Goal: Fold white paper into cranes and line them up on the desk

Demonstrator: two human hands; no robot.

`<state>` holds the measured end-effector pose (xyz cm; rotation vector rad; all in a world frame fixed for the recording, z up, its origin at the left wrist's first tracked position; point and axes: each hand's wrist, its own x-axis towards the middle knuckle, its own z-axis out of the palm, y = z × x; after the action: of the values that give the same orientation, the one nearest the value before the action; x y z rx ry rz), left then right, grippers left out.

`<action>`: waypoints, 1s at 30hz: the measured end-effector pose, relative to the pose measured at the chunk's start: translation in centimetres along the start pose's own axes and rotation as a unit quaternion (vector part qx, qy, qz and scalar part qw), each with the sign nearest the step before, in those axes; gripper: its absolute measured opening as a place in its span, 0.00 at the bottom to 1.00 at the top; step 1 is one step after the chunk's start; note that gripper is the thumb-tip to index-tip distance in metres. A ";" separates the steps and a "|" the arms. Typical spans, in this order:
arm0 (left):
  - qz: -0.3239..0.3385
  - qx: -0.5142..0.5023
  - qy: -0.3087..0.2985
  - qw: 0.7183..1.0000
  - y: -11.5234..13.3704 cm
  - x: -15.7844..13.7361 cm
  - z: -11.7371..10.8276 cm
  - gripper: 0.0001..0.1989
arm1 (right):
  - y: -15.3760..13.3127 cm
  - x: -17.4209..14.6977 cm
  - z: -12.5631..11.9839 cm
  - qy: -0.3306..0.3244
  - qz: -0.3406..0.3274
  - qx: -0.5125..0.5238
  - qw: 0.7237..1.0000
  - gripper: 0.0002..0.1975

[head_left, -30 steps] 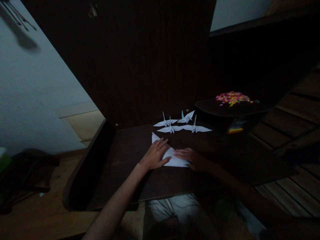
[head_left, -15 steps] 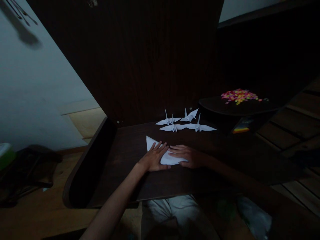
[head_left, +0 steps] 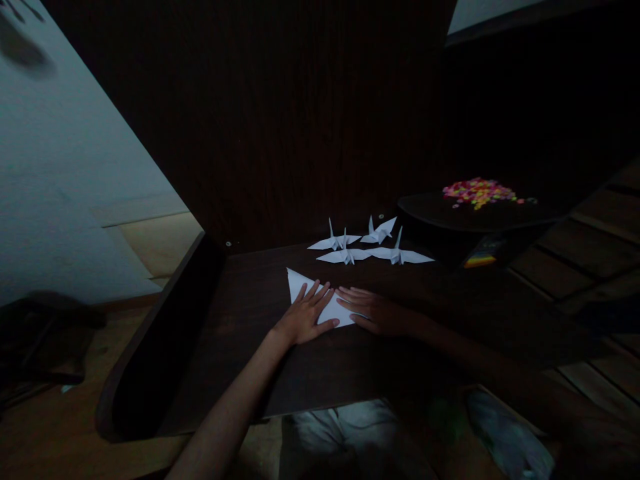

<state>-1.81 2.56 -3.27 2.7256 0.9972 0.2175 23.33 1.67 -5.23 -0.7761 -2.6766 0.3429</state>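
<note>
A white sheet of paper [head_left: 331, 312], folded into a triangle, lies flat on the dark wooden desk [head_left: 240, 320]. My left hand [head_left: 306, 316] presses on its left part with the fingers spread. On the right part rests my right hand [head_left: 373, 310], its fingers stretched out and slightly apart, hiding that corner. Just behind the paper stand several folded white paper cranes, among them one at the front right [head_left: 400, 256] and one at the back [head_left: 379, 231].
A heap of small colourful pieces [head_left: 480, 192] lies on a raised rounded shelf [head_left: 440, 215] at the right. Below it is a dark packet with a rainbow stripe [head_left: 481, 259]. A raised side board [head_left: 155, 333] bounds the desk on the left.
Both hands remain on the paper. The right fingers have shifted slightly and the left thumb now lies on the paper's lower part. The camera view has moved a little.
</note>
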 end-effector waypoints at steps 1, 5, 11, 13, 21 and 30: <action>-0.001 -0.001 0.002 1.000 -0.1 0.1 0.0 0.37 | 0.0 0.0 0.1 0.001 0.006 -0.007 1.000 0.25; -0.007 -0.013 -0.002 1.000 -0.4 0.3 0.1 0.36 | -0.3 0.2 0.3 -0.003 0.023 -0.023 0.999 0.25; -0.023 -0.020 0.014 0.999 -0.3 0.4 0.3 0.34 | -0.9 0.8 0.4 0.009 0.053 -0.058 0.997 0.28; -0.035 -0.017 0.020 0.999 -0.1 0.4 0.5 0.33 | -1.2 1.3 0.6 0.010 0.065 -0.061 0.996 0.28; -0.065 -0.004 0.061 0.996 -0.9 0.6 1.4 0.47 | -1.5 3.0 2.7 0.075 0.092 -0.053 0.992 0.26; -0.135 0.046 0.081 0.986 -3.8 1.6 1.2 0.38 | -2.0 3.0 2.7 0.031 0.117 -0.100 0.988 0.27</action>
<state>-2.69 6.17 -5.35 2.6467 1.4415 0.3574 18.98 1.35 -6.33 -1.1473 -2.5927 0.1042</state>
